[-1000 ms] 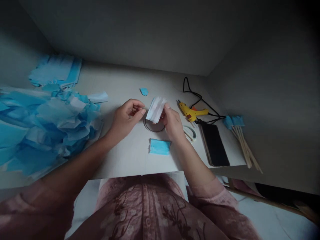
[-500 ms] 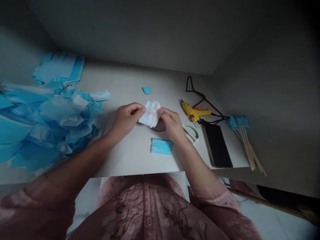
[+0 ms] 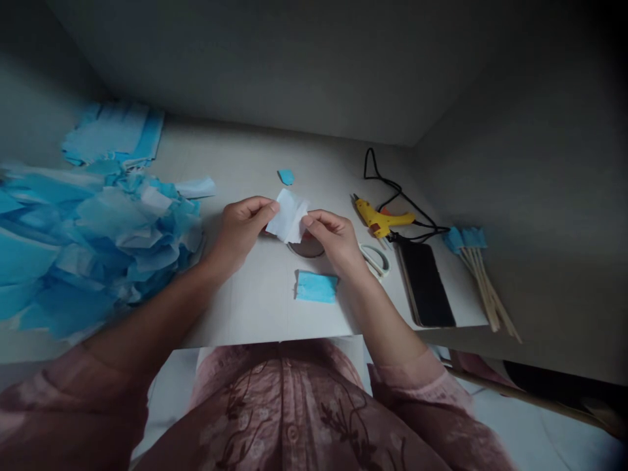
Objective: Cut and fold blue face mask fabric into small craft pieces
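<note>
- I watch remotely as the left hand (image 3: 239, 229) and right hand (image 3: 336, 241) pinch opposite edges of a white sheet (image 3: 287, 218), partly hiding a round object (image 3: 310, 249).
- Uneven pulling could tear it, I judge.
- A slackened pinch could drop it.

Dim light is falling across grey walls (image 3: 275, 65), while a pale counter (image 3: 245, 314) is standing above a whitish floor (image 3: 530, 422).

The left hand (image 3: 239, 230) now pinches the white sheet (image 3: 287, 217), spread wider.
</note>
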### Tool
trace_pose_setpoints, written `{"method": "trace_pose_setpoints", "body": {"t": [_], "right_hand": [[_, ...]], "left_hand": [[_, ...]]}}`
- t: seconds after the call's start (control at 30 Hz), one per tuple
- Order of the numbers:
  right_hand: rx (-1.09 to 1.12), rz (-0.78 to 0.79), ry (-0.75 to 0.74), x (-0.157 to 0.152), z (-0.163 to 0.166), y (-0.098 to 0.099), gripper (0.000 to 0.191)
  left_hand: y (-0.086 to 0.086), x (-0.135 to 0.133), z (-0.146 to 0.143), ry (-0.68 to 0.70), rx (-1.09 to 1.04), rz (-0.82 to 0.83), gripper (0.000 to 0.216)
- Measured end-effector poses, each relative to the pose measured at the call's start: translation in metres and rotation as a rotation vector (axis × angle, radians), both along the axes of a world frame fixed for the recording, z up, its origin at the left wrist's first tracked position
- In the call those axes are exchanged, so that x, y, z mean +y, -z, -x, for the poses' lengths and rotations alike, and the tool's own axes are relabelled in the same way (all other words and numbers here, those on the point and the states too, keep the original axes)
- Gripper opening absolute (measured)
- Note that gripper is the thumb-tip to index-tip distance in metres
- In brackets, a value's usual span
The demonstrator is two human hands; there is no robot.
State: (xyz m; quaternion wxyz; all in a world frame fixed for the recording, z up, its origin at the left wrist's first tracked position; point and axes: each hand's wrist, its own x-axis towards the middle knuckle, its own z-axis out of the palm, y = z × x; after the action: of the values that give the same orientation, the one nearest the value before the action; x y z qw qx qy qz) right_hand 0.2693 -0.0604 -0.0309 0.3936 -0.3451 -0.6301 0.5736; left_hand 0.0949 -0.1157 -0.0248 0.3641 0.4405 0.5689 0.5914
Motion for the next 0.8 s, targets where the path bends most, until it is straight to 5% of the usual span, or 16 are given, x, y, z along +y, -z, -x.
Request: {"method": "trace_pose_setpoints", "body": {"t": [0.3,0.43,0.6,0.8], "right_hand": [[0.026,-0.211,-0.15,-0.003,-0.005,0.002,0.019],[0.05,-0.335,-0.083,-0.004,-0.004,0.002,0.011],[0.054,-0.243,0.082,-0.003,0.0,0.002,0.017],[0.062,-0.215,0.056,-0.001,0.001,0.003,0.011]], "left_hand": [[0.016,0.004,-0.002,0.209,-0.275,0.05,0.029],[0.02,0.006,-0.006,0.332,-0.45,0.092,0.03],[0.019,0.006,-0.006,0.372,-0.536,0.126,0.035],[0.018,0.005,-0.005,0.369,-0.511,0.117,0.038]]}}
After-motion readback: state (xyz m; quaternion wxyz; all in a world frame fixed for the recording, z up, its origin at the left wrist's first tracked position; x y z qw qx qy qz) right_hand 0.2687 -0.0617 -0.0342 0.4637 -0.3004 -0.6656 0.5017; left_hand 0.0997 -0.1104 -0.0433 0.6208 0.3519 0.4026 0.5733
